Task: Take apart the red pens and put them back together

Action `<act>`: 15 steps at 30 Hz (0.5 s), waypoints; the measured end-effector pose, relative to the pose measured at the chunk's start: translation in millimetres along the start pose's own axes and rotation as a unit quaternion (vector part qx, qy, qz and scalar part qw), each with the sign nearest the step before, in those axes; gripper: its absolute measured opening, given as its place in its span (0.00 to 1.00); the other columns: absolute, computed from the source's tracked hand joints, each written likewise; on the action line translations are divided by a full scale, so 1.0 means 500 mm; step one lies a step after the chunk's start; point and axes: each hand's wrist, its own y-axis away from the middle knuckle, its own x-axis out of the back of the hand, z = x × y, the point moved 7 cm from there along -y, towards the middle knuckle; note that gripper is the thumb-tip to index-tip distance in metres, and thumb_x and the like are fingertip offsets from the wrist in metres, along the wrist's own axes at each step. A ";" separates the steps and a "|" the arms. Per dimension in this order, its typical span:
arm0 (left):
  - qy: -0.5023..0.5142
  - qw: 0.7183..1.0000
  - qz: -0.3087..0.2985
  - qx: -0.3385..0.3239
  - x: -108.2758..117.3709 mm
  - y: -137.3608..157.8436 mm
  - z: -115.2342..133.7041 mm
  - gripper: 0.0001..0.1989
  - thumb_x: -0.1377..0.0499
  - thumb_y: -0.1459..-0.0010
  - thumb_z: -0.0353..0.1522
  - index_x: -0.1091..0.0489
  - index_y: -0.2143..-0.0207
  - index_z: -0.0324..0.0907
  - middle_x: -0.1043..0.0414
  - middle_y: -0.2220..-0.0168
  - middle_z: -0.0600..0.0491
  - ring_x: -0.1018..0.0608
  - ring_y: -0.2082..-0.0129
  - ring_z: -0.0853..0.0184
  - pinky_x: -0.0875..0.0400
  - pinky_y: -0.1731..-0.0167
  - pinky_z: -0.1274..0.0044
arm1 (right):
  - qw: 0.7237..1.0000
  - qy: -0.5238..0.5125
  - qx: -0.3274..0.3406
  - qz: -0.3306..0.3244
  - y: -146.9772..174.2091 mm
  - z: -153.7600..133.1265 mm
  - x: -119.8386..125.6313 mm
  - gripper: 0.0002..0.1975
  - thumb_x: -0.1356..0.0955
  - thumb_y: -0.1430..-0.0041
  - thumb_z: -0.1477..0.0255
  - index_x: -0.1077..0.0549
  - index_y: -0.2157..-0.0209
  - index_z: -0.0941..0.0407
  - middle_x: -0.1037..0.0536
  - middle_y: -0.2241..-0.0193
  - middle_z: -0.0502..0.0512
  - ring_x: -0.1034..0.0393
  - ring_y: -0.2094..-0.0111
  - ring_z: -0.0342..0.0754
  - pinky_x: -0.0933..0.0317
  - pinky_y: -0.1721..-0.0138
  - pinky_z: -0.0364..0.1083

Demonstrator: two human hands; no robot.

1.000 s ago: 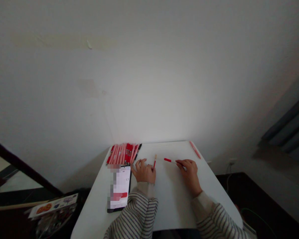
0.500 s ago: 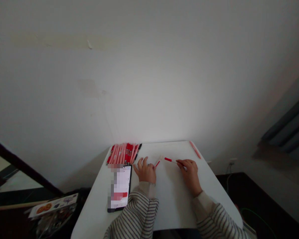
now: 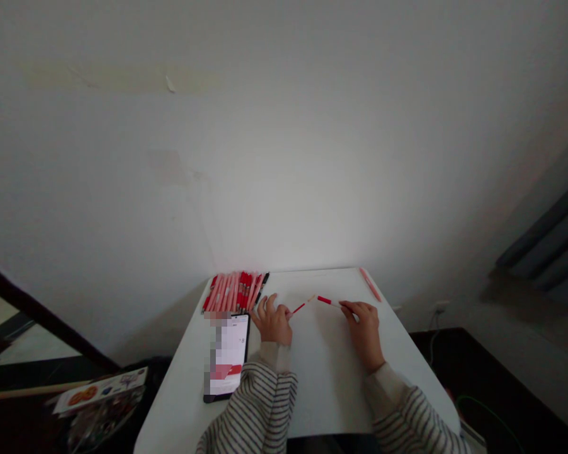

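Note:
Pinched between the thumb and finger of my left hand (image 3: 273, 326) is a thin pen refill (image 3: 299, 309) with red in it, its pale tip slanting up to the right. The other fingers of that hand are spread above the table. My right hand (image 3: 364, 328) grips a red-and-white pen barrel (image 3: 324, 300) by its white end, the red end facing left. The refill's tip and the barrel's red end are very close, with a small gap between them.
On the white table (image 3: 322, 391), a row of pink, red and black pens (image 3: 231, 291) lies at the back left. A lit phone (image 3: 231, 359) rests by my left forearm. One pink pen (image 3: 370, 285) lies near the back right edge. The wall (image 3: 284, 157) rises behind.
My left hand has shifted slightly left, and the refill in it now lies at a flatter angle. The barrel in my right hand has moved slightly right.

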 end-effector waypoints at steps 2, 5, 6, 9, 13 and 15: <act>0.001 1.000 -0.009 -0.001 -0.003 -0.001 0.002 0.08 0.45 0.46 0.30 0.26 0.73 0.47 0.34 0.45 0.53 0.40 0.41 0.55 0.56 0.43 0.52 | 1.000 0.002 0.000 0.002 -0.001 0.001 0.002 0.23 0.42 0.39 0.54 0.22 0.63 0.53 0.22 0.67 0.58 0.37 0.60 0.53 0.47 0.56 0.51; 0.003 1.000 -0.013 -0.005 -0.006 -0.001 0.005 0.08 0.45 0.46 0.29 0.26 0.73 0.47 0.34 0.45 0.54 0.41 0.41 0.55 0.57 0.43 0.51 | 1.000 -0.001 0.000 -0.002 -0.002 0.003 0.002 0.22 0.41 0.38 0.55 0.22 0.62 0.54 0.22 0.68 0.58 0.37 0.61 0.53 0.47 0.56 0.51; 0.004 1.000 -0.014 -0.005 -0.006 -0.001 0.005 0.08 0.45 0.46 0.29 0.26 0.73 0.47 0.34 0.45 0.54 0.41 0.41 0.55 0.57 0.43 0.51 | 1.000 -0.003 0.000 -0.003 -0.002 0.004 0.002 0.22 0.41 0.38 0.55 0.22 0.62 0.54 0.22 0.68 0.58 0.37 0.61 0.53 0.47 0.56 0.51; 0.008 1.000 -0.014 -0.006 -0.008 -0.001 0.002 0.08 0.45 0.46 0.29 0.27 0.73 0.47 0.33 0.46 0.55 0.41 0.41 0.55 0.58 0.43 0.52 | 1.000 -0.009 -0.001 -0.001 -0.004 0.006 0.003 0.22 0.41 0.39 0.55 0.22 0.63 0.54 0.22 0.68 0.58 0.37 0.61 0.53 0.47 0.55 0.51; 0.014 1.000 -0.008 -0.008 -0.009 -0.002 -0.002 0.08 0.45 0.46 0.29 0.27 0.73 0.47 0.32 0.47 0.56 0.40 0.41 0.56 0.57 0.42 0.53 | 1.000 -0.017 -0.007 0.004 -0.005 0.006 0.007 0.23 0.41 0.39 0.54 0.22 0.62 0.55 0.22 0.68 0.58 0.37 0.60 0.53 0.47 0.55 0.51; 0.018 1.000 -0.005 -0.008 -0.009 -0.002 -0.003 0.08 0.45 0.46 0.29 0.27 0.73 0.47 0.31 0.47 0.56 0.40 0.41 0.56 0.57 0.42 0.53 | 1.000 -0.023 -0.010 0.007 -0.005 0.005 0.010 0.23 0.41 0.39 0.54 0.23 0.62 0.55 0.23 0.67 0.58 0.37 0.60 0.53 0.47 0.55 0.51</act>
